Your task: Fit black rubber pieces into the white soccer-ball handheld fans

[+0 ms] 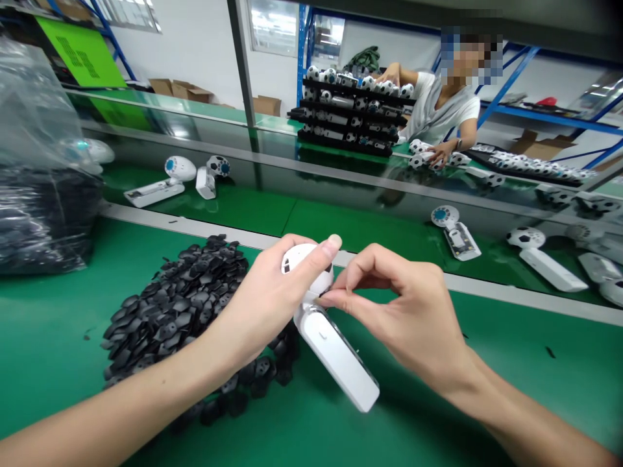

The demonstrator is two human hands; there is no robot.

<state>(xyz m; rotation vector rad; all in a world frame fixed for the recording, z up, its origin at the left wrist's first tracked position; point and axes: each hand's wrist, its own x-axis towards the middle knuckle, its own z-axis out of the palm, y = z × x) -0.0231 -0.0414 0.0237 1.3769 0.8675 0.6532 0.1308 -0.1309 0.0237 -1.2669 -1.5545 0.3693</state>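
Observation:
My left hand [272,295] is closed around the round white head of a white device [341,357], its thumb lying across the top. From the head, a long rectangular white body slants down to the right, with a dark edge along its right side. My right hand [403,308] pinches thumb and index finger together against the head's right side near the neck. Whatever is between those fingertips is hidden. Under and left of my left forearm spreads a pile of small black plastic pieces [180,311].
A clear bag of black pieces [43,214] stands at the left. Beyond a pale rail, a green conveyor [311,224] carries several similar white devices [549,259], some with football-patterned heads. Across it, a person [438,117] touches devices beside stacked black trays [350,123].

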